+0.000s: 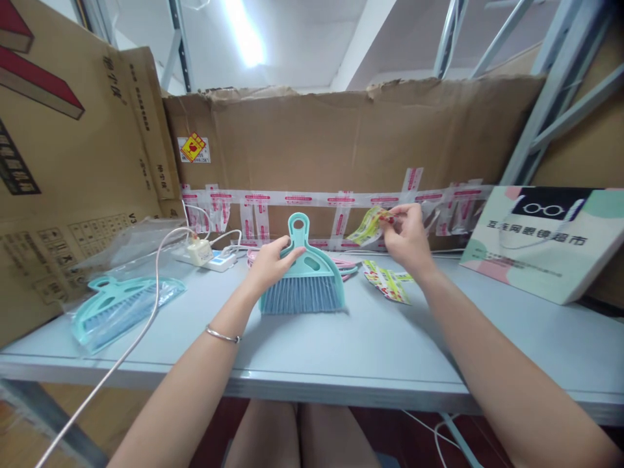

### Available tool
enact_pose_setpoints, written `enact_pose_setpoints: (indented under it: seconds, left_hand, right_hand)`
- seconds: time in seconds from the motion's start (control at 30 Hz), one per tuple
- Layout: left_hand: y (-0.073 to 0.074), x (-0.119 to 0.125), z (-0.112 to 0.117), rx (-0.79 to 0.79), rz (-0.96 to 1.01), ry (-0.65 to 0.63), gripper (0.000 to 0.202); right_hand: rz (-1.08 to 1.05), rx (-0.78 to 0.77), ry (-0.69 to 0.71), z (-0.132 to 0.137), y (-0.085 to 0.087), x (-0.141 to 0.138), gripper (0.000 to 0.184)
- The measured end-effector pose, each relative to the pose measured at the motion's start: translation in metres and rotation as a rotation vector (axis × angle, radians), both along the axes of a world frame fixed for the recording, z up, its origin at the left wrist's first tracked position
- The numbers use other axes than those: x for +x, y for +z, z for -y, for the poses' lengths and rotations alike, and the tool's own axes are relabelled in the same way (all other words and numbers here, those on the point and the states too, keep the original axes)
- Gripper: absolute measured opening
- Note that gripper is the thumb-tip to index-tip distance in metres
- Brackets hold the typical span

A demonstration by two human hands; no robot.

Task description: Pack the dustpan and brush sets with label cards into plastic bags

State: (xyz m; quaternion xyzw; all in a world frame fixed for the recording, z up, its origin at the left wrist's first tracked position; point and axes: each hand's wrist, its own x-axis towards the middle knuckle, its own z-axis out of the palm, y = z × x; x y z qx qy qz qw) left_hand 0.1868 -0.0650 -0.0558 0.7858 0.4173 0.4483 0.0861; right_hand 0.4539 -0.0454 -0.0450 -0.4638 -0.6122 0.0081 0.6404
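A small teal dustpan with a brush (305,276) lies on the pale blue table (370,351), handle pointing away. My left hand (269,263) rests on its left side, fingers curled over the edge. My right hand (407,237) is raised above the table and pinches a small colourful printed packet (369,225) between thumb and fingers. A second colourful packet (387,281) lies flat on the table just below that hand.
Another teal brush set in a clear bag (114,309) lies at the left. A white power strip (207,257) with cables sits behind it. Cardboard walls (341,136) stand at the back and left. A printed box (546,240) stands at the right.
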Motion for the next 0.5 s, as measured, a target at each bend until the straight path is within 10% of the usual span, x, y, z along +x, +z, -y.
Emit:
enact_pose_setpoints:
  seconds: [0.33,0.5]
  left_hand:
    - [-0.003,-0.003,-0.006,-0.268,0.066,0.043,0.034]
    - [-0.006,0.004,-0.007,-0.285,0.053,0.011,0.035]
  right_hand:
    - [0.329,-0.183,0.686,0.05,-0.004,-0.059,0.014]
    - [0.99,0.1,0.569,0.04,-0.032,-0.102,0.013]
